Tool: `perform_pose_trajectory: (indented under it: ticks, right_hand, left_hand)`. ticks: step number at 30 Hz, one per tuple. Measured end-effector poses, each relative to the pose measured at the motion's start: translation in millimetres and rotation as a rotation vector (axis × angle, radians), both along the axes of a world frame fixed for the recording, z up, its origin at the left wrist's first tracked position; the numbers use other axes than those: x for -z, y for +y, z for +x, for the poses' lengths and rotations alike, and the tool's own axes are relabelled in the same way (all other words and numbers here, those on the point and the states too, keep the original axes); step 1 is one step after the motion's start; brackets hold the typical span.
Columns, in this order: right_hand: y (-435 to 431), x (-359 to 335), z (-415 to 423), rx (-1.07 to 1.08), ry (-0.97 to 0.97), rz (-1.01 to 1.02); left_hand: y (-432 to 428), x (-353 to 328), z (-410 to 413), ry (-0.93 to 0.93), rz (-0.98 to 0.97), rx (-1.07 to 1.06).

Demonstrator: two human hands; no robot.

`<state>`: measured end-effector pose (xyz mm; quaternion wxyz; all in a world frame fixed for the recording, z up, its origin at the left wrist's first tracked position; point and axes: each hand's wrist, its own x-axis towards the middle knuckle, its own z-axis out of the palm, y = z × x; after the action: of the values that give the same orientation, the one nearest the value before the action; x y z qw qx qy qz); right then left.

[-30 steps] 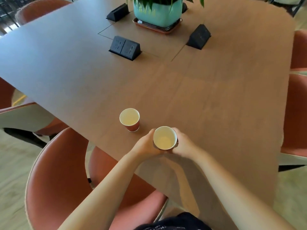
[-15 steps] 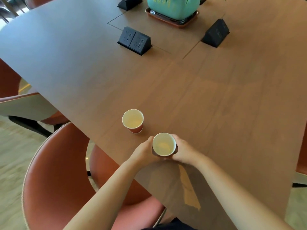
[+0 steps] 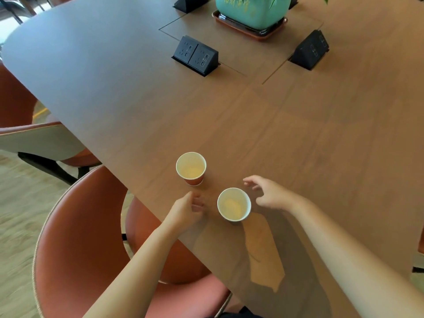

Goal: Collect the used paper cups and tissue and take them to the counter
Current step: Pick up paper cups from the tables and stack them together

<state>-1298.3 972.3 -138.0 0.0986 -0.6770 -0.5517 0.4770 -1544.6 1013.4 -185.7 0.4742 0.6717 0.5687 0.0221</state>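
Two paper cups, orange outside and pale inside, stand upright near the front edge of the wooden table [image 3: 298, 138]. The nearer cup [image 3: 234, 204] sits between my hands, touched by neither. My left hand [image 3: 187, 208] is just left of it, fingers loosely curled and holding nothing. My right hand [image 3: 268, 193] is just right of it, fingers spread apart. The farther cup [image 3: 191, 168] stands a short way up and left of my left hand. I see no tissue.
Two black socket boxes [image 3: 195, 55] [image 3: 311, 50] rise from the table's middle, beside a teal plant pot [image 3: 252, 10] on a brown tray. Rust-coloured chairs [image 3: 75, 244] stand along the left edge, one tucked right below me, another at far left [image 3: 13, 97].
Both hands held the nearer cup earlier; they have let go and moved apart, and the cup now stands alone on the table. The view has shifted closer.
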Motion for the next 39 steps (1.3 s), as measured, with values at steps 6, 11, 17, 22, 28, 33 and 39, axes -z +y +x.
perform_pose_trajectory:
  ticks: [6,11,17,22,28,33,39]
  right_hand:
    - [53.6,-15.3,-27.5,-0.029,0.023,0.113]
    - [84.3,-13.6,-65.3,-0.129,-0.037,0.093]
    - [98.7,-7.1,-83.0,-0.102,0.001,0.056]
    - [98.3,-13.1,-77.5,-0.070,0.092,0.106]
    - [88.0,-39.2,-65.2,-0.037,0.190,0.187]
    - [62.4,-63.9,-50.4,-0.022,0.244,0.219]
    - [26.9,-69.8,-35.4,0.046,0.258,0.198]
  left_hand:
    - [21.3,1.7,-20.2,-0.006,0.074,-0.237]
    - [36.9,-2.0,-14.5,-0.041,0.115,-0.259]
    - [51.9,-9.7,3.3,-0.177,0.143,-0.317]
    - [56.1,-18.4,3.6,-0.226,0.164,-0.305]
    - [62.1,-58.9,-0.2,-0.181,0.290,-0.127]
    - [50.5,-86.9,6.3,-0.152,0.327,0.032]
    - [26.4,-98.2,22.7,-0.194,0.300,0.111]
